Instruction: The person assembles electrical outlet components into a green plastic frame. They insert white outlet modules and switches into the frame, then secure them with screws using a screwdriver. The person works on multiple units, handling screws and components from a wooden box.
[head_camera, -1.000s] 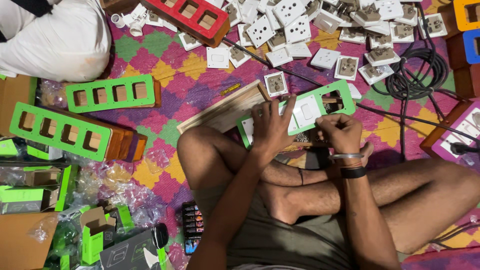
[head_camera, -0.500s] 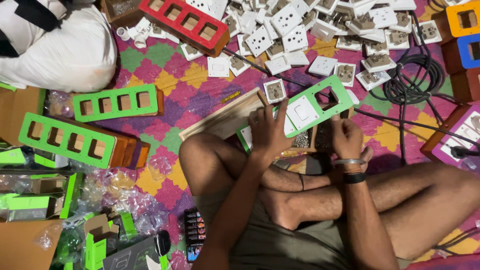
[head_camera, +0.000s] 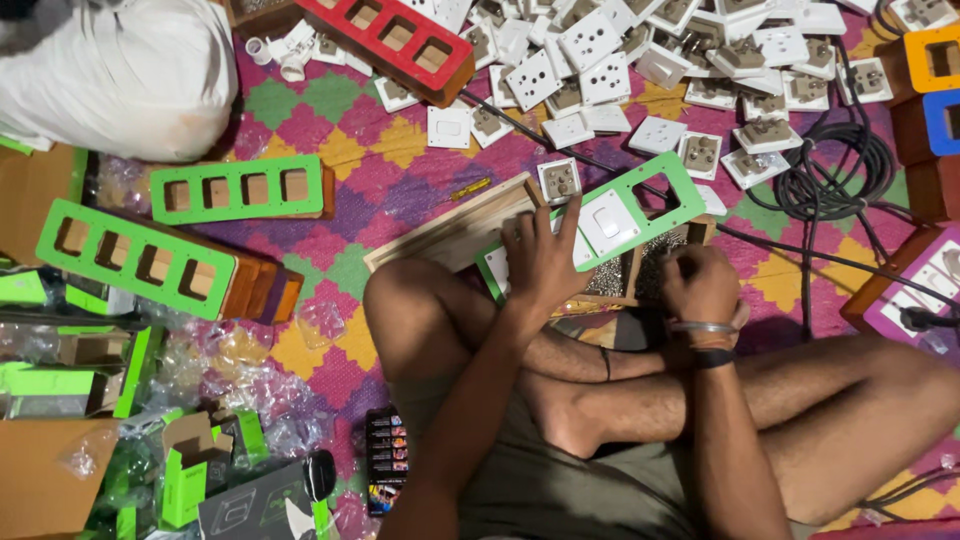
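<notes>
Green switch plate (head_camera: 640, 205) slants up-right under flat, spread left hand (head_camera: 540, 262); right hand (head_camera: 700, 285) fisted.

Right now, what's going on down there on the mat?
A person sits cross-legged on a patterned mat, working on a green switch plate laid over an open wooden box. The left hand lies flat on the plate, fingers spread. The right hand is closed in a fist at the plate's near edge; what it holds cannot be seen. One white switch sits in the plate. Loose white sockets and a coiled black cable lie beyond.
</notes>
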